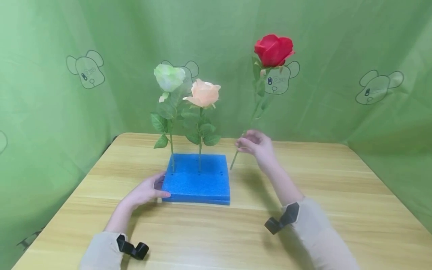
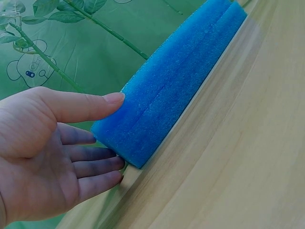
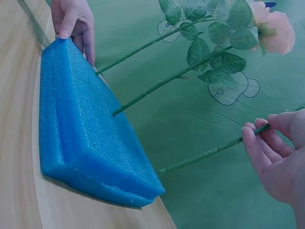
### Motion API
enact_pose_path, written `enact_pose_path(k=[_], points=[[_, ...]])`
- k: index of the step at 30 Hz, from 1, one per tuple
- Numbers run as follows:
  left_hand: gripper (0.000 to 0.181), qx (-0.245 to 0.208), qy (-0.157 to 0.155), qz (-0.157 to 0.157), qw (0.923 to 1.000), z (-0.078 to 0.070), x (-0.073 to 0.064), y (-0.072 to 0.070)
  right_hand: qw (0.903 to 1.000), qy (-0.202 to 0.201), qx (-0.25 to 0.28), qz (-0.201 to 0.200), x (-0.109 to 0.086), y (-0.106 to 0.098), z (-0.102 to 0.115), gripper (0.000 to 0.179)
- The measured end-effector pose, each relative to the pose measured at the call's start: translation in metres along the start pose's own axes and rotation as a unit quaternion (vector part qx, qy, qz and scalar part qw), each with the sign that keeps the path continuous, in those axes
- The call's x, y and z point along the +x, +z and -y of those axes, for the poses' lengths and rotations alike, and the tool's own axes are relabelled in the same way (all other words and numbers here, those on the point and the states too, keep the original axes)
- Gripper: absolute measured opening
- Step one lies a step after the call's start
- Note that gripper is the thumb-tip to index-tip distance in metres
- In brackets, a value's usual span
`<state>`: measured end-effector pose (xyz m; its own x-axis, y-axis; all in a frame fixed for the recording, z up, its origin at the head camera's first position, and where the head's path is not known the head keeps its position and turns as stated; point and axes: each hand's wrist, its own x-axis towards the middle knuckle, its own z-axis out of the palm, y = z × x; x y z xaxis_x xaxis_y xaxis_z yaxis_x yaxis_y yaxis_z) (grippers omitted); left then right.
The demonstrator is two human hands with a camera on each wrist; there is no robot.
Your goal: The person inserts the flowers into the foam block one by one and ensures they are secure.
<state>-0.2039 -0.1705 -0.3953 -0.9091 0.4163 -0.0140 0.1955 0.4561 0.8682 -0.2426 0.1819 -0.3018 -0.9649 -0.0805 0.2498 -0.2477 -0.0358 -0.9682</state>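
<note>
A blue foam block lies on the table with two artificial roses upright in it. The pale green-white rose stands at the left, the peach-pink rose in the middle. My left hand rests against the block's left end, thumb on its front upper edge and fairly straight fingers along the side. With thumb and fingertips my right hand pinches the stem of a red rose, which tilts to the right. Its bare stem end points down beside the block's right edge, apart from the foam.
Small dark holes show in the block's top, one group near its right side. The wooden table extends around the block, and a green curtain with mouse-head drawings hangs behind. Black wrist bands sit over both sleeves.
</note>
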Motion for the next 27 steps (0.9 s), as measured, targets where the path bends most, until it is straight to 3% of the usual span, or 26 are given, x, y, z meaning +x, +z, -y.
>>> enact_pose_path(k=[9,20,27], points=[[0.087,-0.003,0.002,0.0,1.0,0.001,0.0,0.0,0.9998,0.002,0.021,-0.001,0.004,0.017,-0.007,0.034],[0.098,-0.028,-0.005,0.007,0.9996,0.004,0.003,0.001,0.9995,0.009,-0.03,0.006,0.004,0.028,-0.019,0.032],[0.098,-0.031,0.009,0.014,0.9994,0.004,0.002,0.002,0.9984,0.013,-0.053,0.015,0.003,0.032,-0.027,0.029]])
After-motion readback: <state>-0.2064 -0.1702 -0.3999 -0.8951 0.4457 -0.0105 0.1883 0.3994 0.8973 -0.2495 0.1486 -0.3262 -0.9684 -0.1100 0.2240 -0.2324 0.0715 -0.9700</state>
